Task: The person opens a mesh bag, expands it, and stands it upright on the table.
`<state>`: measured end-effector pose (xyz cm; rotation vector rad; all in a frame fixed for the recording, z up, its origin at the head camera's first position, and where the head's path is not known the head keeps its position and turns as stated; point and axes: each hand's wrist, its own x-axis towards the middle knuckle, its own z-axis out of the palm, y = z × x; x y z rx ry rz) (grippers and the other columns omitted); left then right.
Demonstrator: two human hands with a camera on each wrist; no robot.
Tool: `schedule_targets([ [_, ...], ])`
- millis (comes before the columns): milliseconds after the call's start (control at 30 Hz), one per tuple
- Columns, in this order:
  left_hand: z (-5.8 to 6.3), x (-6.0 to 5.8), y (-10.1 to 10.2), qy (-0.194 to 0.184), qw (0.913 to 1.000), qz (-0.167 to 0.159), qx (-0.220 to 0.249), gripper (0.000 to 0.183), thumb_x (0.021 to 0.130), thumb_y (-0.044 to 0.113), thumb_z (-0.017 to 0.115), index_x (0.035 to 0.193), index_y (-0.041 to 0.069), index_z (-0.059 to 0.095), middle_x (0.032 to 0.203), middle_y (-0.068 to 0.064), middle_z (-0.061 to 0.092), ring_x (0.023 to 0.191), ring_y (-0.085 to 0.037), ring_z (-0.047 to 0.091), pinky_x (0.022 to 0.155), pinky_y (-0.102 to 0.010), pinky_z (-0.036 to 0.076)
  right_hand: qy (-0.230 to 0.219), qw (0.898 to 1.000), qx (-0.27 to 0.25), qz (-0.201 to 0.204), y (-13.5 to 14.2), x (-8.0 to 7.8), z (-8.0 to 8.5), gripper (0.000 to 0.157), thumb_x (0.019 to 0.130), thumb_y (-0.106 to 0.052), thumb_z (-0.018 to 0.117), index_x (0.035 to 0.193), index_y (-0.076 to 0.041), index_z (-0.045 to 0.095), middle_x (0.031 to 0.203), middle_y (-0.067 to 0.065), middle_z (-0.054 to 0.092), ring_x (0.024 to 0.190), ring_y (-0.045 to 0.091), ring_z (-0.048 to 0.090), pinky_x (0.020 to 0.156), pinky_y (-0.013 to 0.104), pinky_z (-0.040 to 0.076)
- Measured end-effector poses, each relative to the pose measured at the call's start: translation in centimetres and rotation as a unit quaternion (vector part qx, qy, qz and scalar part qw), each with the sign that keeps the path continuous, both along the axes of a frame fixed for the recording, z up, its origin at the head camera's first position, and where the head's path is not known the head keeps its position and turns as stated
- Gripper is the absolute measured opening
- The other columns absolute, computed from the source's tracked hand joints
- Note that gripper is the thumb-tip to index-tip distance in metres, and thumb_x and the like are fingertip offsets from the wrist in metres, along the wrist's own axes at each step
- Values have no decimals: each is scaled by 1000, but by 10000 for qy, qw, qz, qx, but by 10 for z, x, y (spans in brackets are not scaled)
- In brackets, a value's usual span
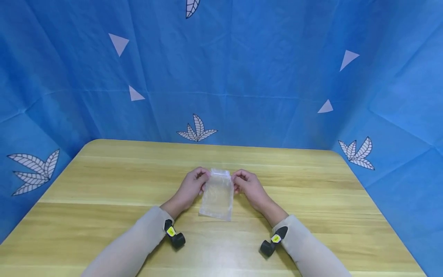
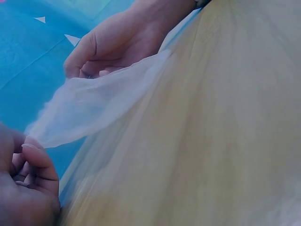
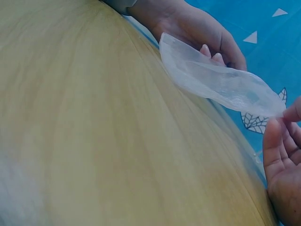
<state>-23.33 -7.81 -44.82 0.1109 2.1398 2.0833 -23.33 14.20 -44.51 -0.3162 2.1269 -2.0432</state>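
A small sheer white organza bag (image 1: 218, 196) is stretched between both hands above the wooden table, its banded top edge facing away from me. My left hand (image 1: 188, 189) pinches its upper left edge between thumb and fingers. On the opposite side, my right hand (image 1: 250, 189) pinches the upper right edge. From the left wrist, the translucent bag (image 2: 103, 103) slopes between the two hands, its free end near the tabletop. The right wrist view shows the bag (image 3: 216, 87) with thumb and fingertip of the right hand (image 3: 287, 165) on its corner. Nothing is visible inside it.
The light wooden table (image 1: 114, 184) spreads out on all sides of the hands. A blue cloth (image 1: 263, 69) with white leaves and triangles hangs behind it and along its sides. Black wrist cameras (image 1: 174, 235) sit at both sleeve cuffs.
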Motion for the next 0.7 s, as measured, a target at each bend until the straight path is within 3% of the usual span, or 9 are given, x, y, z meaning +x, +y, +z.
schedule_targets([
  [233, 1, -1, 0, 44, 9999, 63, 111, 16, 103, 14, 49, 106, 1, 59, 71, -4, 47, 57, -12, 44, 46, -21, 38, -184, 9993, -267, -174, 0, -3, 1, 11, 98, -2, 50, 99, 7, 57, 79, 9, 56, 68, 17, 54, 60, 26, 49],
  [433, 2, -3, 1, 309, 9994, 19, 128, 17, 104, 14, 47, 106, 1, 57, 70, -5, 47, 58, -13, 44, 48, -22, 39, -217, 9980, -518, -283, -1, -4, 5, 10, 97, -1, 49, 98, 6, 56, 81, 8, 54, 69, 15, 53, 59, 24, 49],
  [700, 1, 1, 1, 209, 9996, -84, 150, 14, 101, 11, 49, 104, 0, 58, 71, -5, 49, 57, -14, 44, 50, -22, 42, -307, 9990, -288, -158, 0, -2, 2, 19, 100, -7, 52, 107, 9, 58, 83, 8, 57, 72, 16, 55, 62, 24, 50],
])
